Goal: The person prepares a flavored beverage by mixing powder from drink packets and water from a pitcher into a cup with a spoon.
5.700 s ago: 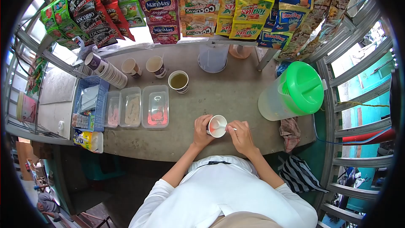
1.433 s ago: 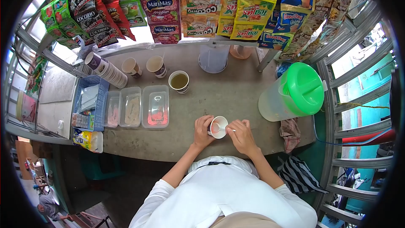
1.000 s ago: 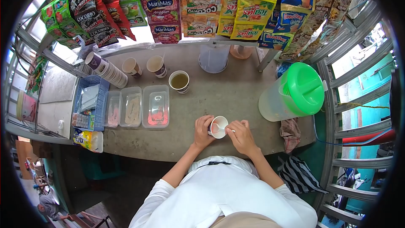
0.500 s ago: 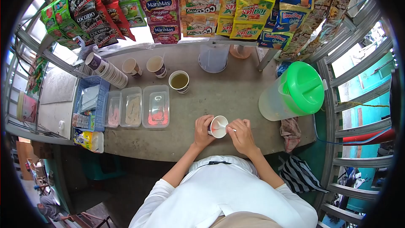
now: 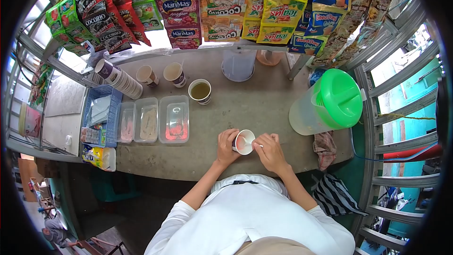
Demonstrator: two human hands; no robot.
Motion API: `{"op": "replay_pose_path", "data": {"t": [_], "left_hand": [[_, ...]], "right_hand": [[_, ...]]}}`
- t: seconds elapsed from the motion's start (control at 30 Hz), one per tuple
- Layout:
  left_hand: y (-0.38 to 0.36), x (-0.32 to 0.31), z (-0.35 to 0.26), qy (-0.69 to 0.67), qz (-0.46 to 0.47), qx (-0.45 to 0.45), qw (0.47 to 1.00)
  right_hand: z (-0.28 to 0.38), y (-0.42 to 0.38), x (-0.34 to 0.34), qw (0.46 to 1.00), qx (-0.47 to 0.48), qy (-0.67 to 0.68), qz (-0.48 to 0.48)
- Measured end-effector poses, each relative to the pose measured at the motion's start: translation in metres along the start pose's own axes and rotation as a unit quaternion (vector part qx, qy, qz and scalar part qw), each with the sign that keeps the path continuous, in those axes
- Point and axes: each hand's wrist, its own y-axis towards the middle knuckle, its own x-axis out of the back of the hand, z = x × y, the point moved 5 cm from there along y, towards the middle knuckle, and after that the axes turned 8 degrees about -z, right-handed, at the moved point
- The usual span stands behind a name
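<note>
Near the table's front edge, my left hand (image 5: 227, 147) is wrapped round the left side of a paper cup (image 5: 244, 142). Something white and pinkish shows inside the cup. At its right rim my right hand (image 5: 270, 152) is closed on the handle of a white spoon (image 5: 259, 146), whose other end is down in the cup. Farther back stands a cup of greenish-brown liquid (image 5: 200, 91). Two more paper cups, one (image 5: 175, 74) and another (image 5: 147, 75), are to its left.
Plastic containers (image 5: 174, 119), a blue basket (image 5: 111, 118) and stacked cups (image 5: 119, 79) are at left. A green-lidded pitcher (image 5: 325, 104) and a cloth (image 5: 325, 150) are at right. Sachets (image 5: 226, 7) hang above the back edge. A clear tub (image 5: 238, 65) stands behind.
My right hand has shifted very slightly with the spoon at the cup. Otherwise the scene looks the same.
</note>
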Motion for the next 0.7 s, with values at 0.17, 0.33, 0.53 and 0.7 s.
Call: {"op": "replay_pose_path", "data": {"t": [0.17,0.33,0.53,0.7], "left_hand": [[-0.0001,-0.0002,0.0005,-0.003,-0.002,0.0,1.0],[0.0002,0.0,0.0006,0.0,-0.002,0.002,1.0],[0.0011,0.0006,-0.0004,0.001,-0.001,-0.001,1.0],[0.0022,0.0007,-0.0021,0.012,0.002,-0.006,1.0]], "right_hand": [[0.0015,0.0009,0.0011,1.0,0.007,-0.017,-0.013],[0.0005,0.0004,0.0,1.0,0.006,0.0,-0.005],[0.0008,0.0009,0.0012,1.0,0.006,0.006,-0.007],[-0.0018,-0.0003,-0.0007,1.0,-0.002,0.022,0.003]]}}
